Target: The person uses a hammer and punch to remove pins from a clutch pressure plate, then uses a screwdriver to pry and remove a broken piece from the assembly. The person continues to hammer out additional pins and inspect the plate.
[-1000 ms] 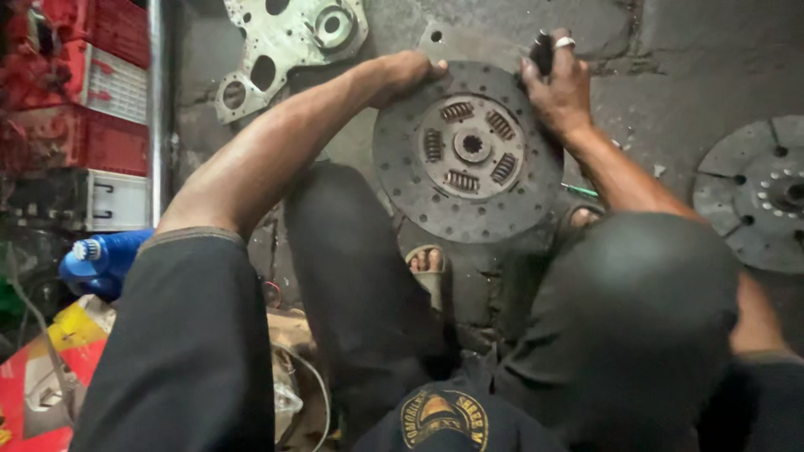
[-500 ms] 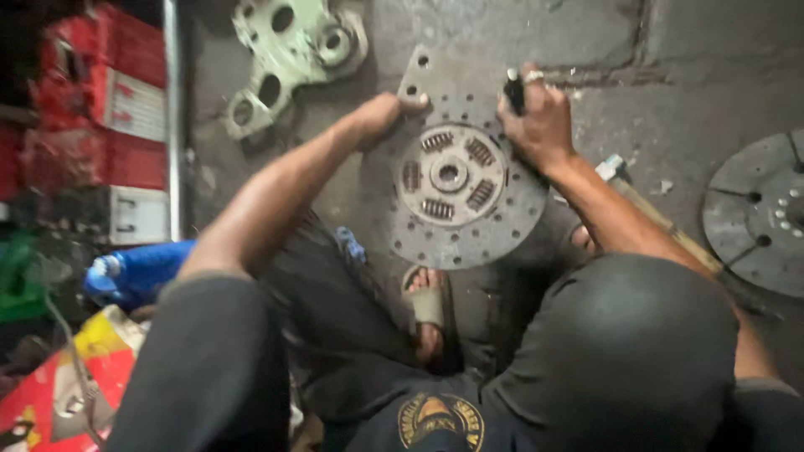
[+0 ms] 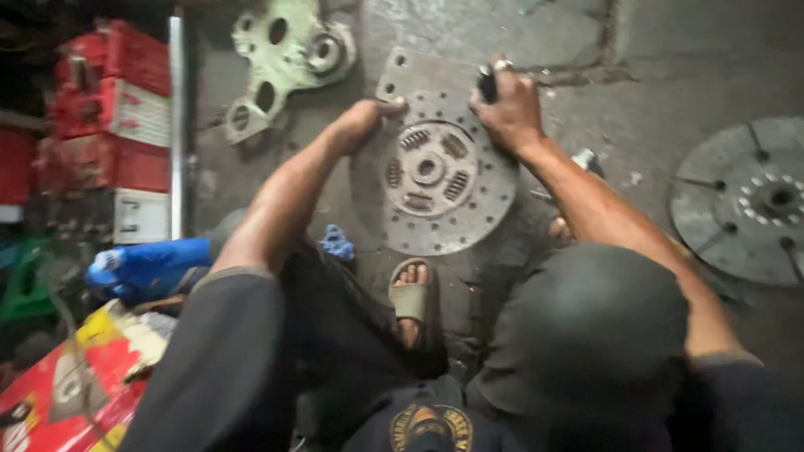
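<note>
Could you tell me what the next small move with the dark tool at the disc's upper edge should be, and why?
Probably a small lowering of the dark tool onto the rim of the clutch disc. The right hand already grips it at the disc's upper right edge, and the left hand rests on the upper left edge, seemingly steadying the disc on the concrete floor. The tool's tip is hidden.

Bare floor (image 3: 662, 75) lies open beyond and right of the hands; a green bracket (image 3: 285, 59) crowds the far left, and a second disc (image 3: 745, 201) blocks the right.
</note>
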